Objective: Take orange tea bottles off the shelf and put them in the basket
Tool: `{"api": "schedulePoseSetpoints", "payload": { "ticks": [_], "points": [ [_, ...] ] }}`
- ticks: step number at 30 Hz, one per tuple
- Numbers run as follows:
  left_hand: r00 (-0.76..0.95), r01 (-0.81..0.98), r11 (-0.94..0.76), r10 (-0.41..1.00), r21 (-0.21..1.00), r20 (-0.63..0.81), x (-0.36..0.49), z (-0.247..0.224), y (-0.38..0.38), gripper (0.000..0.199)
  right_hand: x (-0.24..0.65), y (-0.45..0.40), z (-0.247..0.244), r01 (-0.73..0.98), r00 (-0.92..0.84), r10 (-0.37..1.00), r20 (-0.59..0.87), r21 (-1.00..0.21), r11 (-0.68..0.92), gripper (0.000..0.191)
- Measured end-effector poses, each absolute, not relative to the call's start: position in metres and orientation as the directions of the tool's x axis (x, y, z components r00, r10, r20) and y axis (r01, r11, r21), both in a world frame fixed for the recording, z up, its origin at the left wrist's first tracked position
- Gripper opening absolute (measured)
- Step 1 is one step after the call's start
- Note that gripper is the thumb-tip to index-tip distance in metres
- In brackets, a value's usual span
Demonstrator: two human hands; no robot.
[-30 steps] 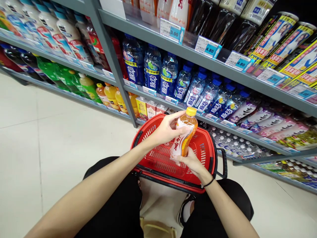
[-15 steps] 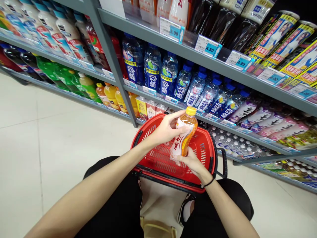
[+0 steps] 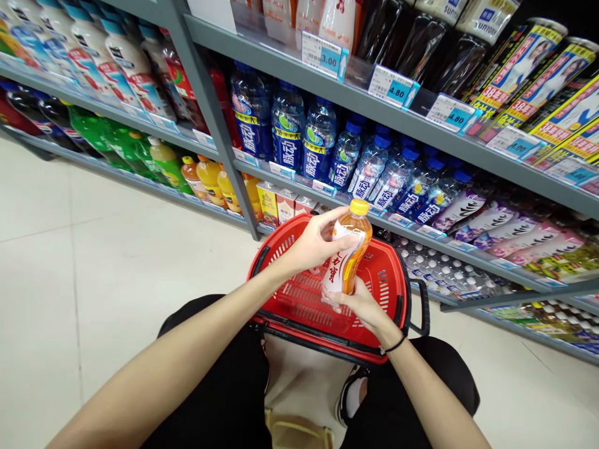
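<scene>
An orange drink bottle (image 3: 350,257) with a yellow cap and a pale pink label tilts slightly above the shopping basket. My left hand (image 3: 319,242) is closed around its upper left side, thumb lying across the label. Lower down, my right hand (image 3: 361,304) grips the bottle near its base. Beneath both hands sits the red plastic shopping basket (image 3: 290,305), with slotted walls and black handles; the bottle and my hands hide part of its inside.
Shelves of drinks run across the front, with blue-capped bottles (image 3: 319,146) on the middle shelf and price tags (image 3: 324,56) along the edges. Soda bottles (image 3: 110,140) stand low at the left. My knees flank the basket. Pale floor tiles (image 3: 116,249) spread to the left.
The bottle has turned very slightly in my hands, its label now angled a little differently. Both hands keep their hold, and the basket has not moved.
</scene>
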State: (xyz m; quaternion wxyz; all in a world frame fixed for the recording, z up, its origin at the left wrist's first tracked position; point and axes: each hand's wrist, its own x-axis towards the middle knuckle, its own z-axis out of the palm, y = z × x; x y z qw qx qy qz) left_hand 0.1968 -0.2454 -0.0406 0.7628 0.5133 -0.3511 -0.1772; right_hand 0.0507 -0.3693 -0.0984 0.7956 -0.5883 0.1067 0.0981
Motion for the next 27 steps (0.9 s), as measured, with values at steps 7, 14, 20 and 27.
{"api": "schedulePoseSetpoints", "payload": {
  "ticks": [7,14,20,27],
  "points": [
    [0.701,-0.100,0.390,-0.625,0.916,0.343,0.1971,-0.0413,-0.2468,0.074,0.0518,-0.3693,-0.0961,-0.286,0.957,0.032,-0.289,-0.915,0.286,0.052],
    [0.703,-0.091,0.394,-0.626,0.915,0.339,0.1964,-0.0400,-0.2466,0.072,0.0515,-0.3677,-0.0921,-0.303,0.951,0.034,-0.307,-0.904,0.301,0.051],
    [0.708,-0.088,0.401,-0.619,0.912,0.341,0.1960,-0.0397,-0.2470,0.070,0.0510,-0.3676,-0.0920,-0.308,0.949,0.023,-0.316,-0.904,0.296,0.051],
    [0.713,-0.077,0.433,-0.606,0.898,0.354,0.1977,-0.0439,-0.2488,0.072,0.0515,-0.3660,-0.0918,-0.287,0.956,0.036,-0.291,-0.906,0.312,0.050]
  ]
}}
